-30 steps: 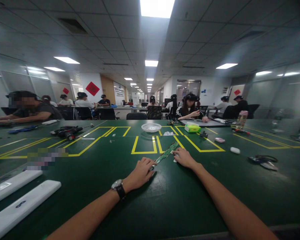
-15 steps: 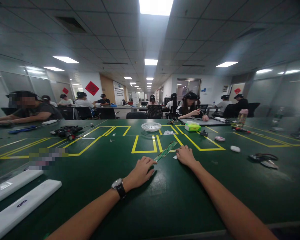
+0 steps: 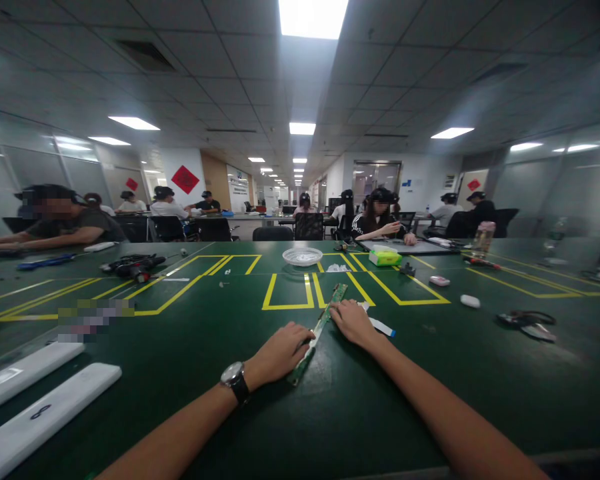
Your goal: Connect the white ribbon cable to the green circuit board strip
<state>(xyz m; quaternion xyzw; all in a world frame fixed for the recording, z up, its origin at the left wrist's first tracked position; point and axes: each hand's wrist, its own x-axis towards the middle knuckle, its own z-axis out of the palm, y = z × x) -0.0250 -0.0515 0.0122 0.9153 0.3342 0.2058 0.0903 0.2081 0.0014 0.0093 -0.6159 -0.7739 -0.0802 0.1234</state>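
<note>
A long, narrow green circuit board point(image 3: 321, 328) lies slanted in front of me, its far end pointing away and slightly right. My left hand point(image 3: 281, 349), with a watch on its wrist, grips the board's nearer half from the left side. Curled fingers of my right hand point(image 3: 352, 321) hold the right edge farther up. A flat white ribbon cable point(image 3: 381, 327) with a blue tip sticks out to the right of my right hand; part of it is hidden behind that hand.
Beyond the board stand a clear round dish point(image 3: 303, 256) and a green tissue pack point(image 3: 385, 256). A white case point(image 3: 470, 301) and a dark cable bundle point(image 3: 526, 319) lie right. Long white bars point(image 3: 55, 413) lie left. A co-worker point(image 3: 380, 217) sits across the table.
My right hand has moved left onto the board. The board has slid nearer to me, its near end now showing below my left hand. More of the ribbon cable shows.
</note>
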